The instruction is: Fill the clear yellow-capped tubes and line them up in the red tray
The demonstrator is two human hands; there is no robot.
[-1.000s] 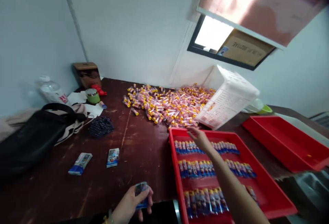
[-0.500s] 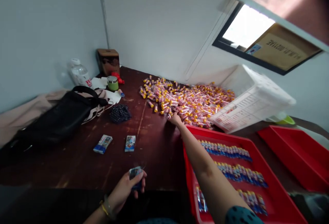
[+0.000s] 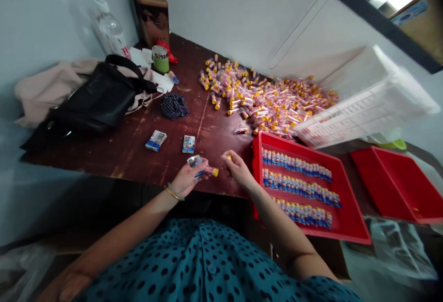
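My left hand [image 3: 188, 178] is closed on a small printed packet and a pink tube with a yellow cap [image 3: 209, 171], near the front edge of the dark wooden table [image 3: 145, 154]. My right hand [image 3: 236, 168] is closed just to the right of it, with a yellow-capped tube showing at its fingers. A big heap of pink yellow-capped tubes [image 3: 263, 101] lies at the back of the table. One loose tube [image 3: 240, 130] lies apart from the heap. To the right is a red tray [image 3: 346, 226] with three rows of wrapped tubes.
Two small packets [image 3: 156, 140] [image 3: 188, 143] lie on the table. A black bag [image 3: 97, 101], cloth, a bottle [image 3: 110, 29], a green cup [image 3: 160, 58] and a brown box [image 3: 151, 13] sit at the back left. A tipped white crate [image 3: 370, 103] and a second red tray [image 3: 394, 186] are at the right.
My right hand came back from the heap to the front edge beside my left hand, with a tube. The view tilted down, and my dotted top now shows.
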